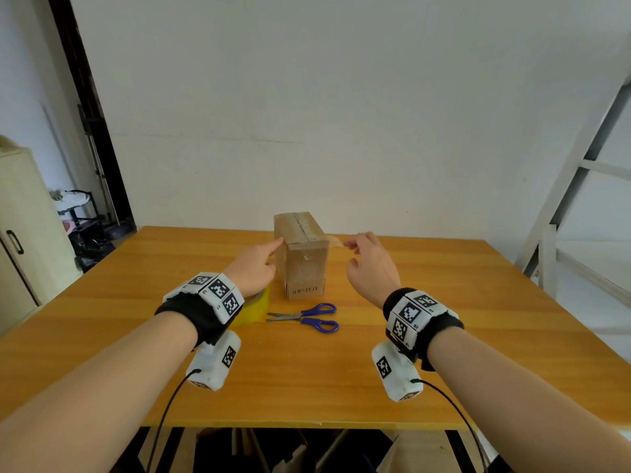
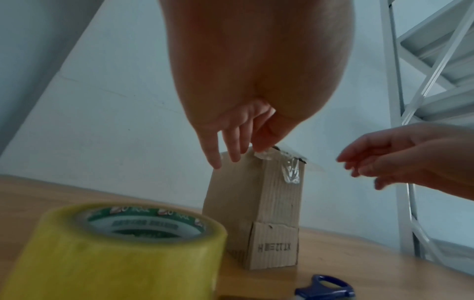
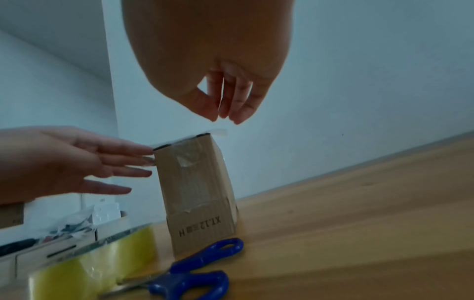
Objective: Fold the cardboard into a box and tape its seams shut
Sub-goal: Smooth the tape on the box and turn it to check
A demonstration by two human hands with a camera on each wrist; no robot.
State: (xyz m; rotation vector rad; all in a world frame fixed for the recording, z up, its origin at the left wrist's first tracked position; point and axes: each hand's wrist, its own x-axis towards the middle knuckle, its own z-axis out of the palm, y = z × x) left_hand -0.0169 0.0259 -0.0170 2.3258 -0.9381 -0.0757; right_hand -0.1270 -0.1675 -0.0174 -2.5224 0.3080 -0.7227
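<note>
A small cardboard box (image 1: 302, 257) stands upright in the middle of the wooden table (image 1: 444, 336). Clear tape runs over its top seam. My left hand (image 1: 273, 250) presses straight fingers (image 2: 237, 146) against the box's upper left edge, on a tape end (image 2: 264, 155). The strip's other end (image 1: 336, 241) sticks out free past the right edge. My right hand (image 1: 353, 249) hovers beside it, and its relaxed fingers (image 3: 225, 105) hang just above the tape end (image 3: 218, 133), holding nothing. The box (image 3: 197, 192) bears printed letters low on its front.
A yellow tape roll (image 1: 254, 308) lies under my left wrist, with blue-handled scissors (image 1: 307, 317) in front of the box. A cream cabinet (image 1: 20, 233) stands at the left and a white metal frame (image 1: 563, 199) at the right. Cardboard pieces (image 1: 290, 452) lie below the table's front edge.
</note>
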